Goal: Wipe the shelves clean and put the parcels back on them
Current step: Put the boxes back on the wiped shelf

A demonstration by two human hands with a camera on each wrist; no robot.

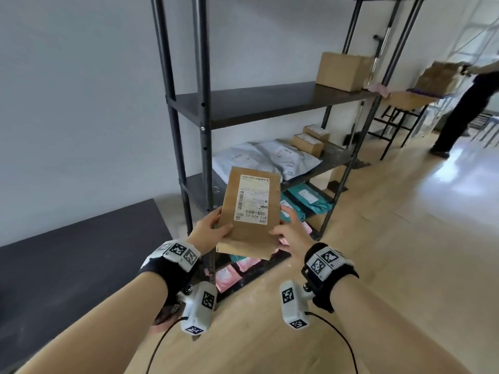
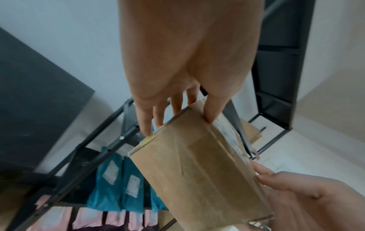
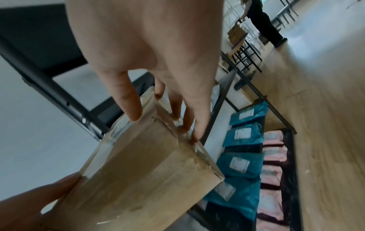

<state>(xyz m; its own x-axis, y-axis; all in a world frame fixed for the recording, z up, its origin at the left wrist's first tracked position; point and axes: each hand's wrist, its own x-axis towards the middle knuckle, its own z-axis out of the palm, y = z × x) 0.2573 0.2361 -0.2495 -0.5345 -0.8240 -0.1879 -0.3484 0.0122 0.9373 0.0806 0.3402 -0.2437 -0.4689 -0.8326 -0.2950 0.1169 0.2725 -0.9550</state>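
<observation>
A brown cardboard parcel [image 1: 251, 209] with a white shipping label is held up in front of the black metal shelf unit [image 1: 270, 103]. My left hand [image 1: 216, 225] grips its lower left side, thumb on the labelled face and fingers behind. My right hand [image 1: 289, 230] holds the right edge. In the left wrist view the left hand [image 2: 177, 112] clamps the parcel [image 2: 197, 171] at its end. In the right wrist view the right hand [image 3: 164, 115] pinches the parcel [image 3: 142, 171], thumb on one face and fingers along the side.
One cardboard box [image 1: 343, 71] sits on the upper shelf. Grey mailers [image 1: 259, 157] and small boxes [image 1: 310, 140] fill the shelf below, teal mailers [image 1: 307, 198] and pink mailers [image 1: 229, 276] lie lower. A dark platform [image 1: 67, 265] stands left. Another person [image 1: 469, 103] stands far right.
</observation>
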